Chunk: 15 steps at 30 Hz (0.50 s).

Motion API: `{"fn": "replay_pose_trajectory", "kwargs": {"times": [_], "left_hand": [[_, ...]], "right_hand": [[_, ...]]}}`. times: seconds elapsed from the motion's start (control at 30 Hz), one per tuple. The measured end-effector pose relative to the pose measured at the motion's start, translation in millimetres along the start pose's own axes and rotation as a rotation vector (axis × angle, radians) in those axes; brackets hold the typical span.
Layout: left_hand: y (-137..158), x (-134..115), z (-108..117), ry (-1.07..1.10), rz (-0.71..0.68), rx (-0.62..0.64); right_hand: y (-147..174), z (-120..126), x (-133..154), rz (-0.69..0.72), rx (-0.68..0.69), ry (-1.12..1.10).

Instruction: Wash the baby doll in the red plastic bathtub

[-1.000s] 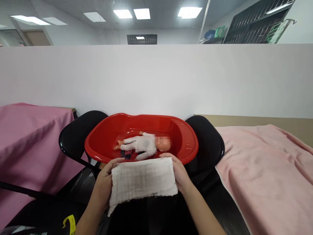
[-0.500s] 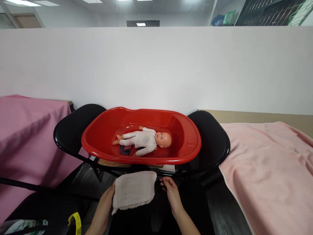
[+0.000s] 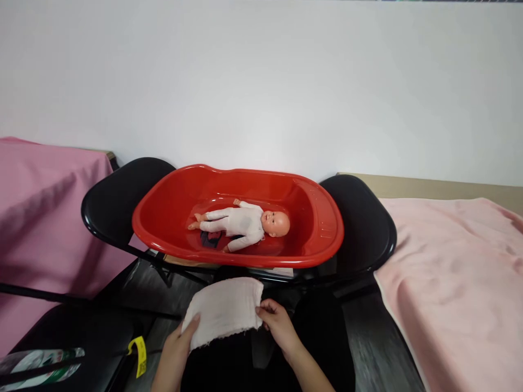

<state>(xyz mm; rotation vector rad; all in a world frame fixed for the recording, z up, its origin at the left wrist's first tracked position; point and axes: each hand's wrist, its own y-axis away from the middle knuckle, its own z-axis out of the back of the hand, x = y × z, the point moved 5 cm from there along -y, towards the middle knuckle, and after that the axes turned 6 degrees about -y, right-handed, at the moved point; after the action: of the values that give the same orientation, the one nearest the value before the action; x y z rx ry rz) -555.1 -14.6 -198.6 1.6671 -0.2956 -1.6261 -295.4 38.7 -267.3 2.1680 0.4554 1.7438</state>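
Note:
A folded white cloth is held in front of me, below a red plastic tub. My left hand grips the cloth's left lower corner and my right hand pinches its right edge. Inside the tub lies a baby doll in a white suit, on its back with its head to the right. A small dark item lies under the doll's legs.
The tub rests across two black chairs. A pink cloth covers a table on the right; a darker pink cloth drapes the left. A white partition wall stands behind. A yellow tag hangs at lower left.
The cloth was held wide and flat near the tub's rim; it is now folded smaller and lower. My right hand let go, then took its right edge again. The view tilted down.

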Motion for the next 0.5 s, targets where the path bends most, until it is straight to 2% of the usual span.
{"fn": "replay_pose_trajectory", "kwargs": {"times": [0.17, 0.27, 0.4, 0.5], "left_hand": [[-12, 7, -2, 0.031, 0.055, 0.0], [-14, 9, -1, -0.005, 0.024, -0.03], [-7, 10, 5, -0.026, -0.043, 0.001], [-5, 12, 13, -0.063, -0.042, -0.039]], "right_hand": [[1, 14, -1, 0.051, -0.008, 0.0], [-1, 19, -5, 0.086, -0.021, 0.031], [2, 24, -2, 0.129, -0.065, 0.054], [8, 28, 4, 0.177, -0.077, 0.064]]}}
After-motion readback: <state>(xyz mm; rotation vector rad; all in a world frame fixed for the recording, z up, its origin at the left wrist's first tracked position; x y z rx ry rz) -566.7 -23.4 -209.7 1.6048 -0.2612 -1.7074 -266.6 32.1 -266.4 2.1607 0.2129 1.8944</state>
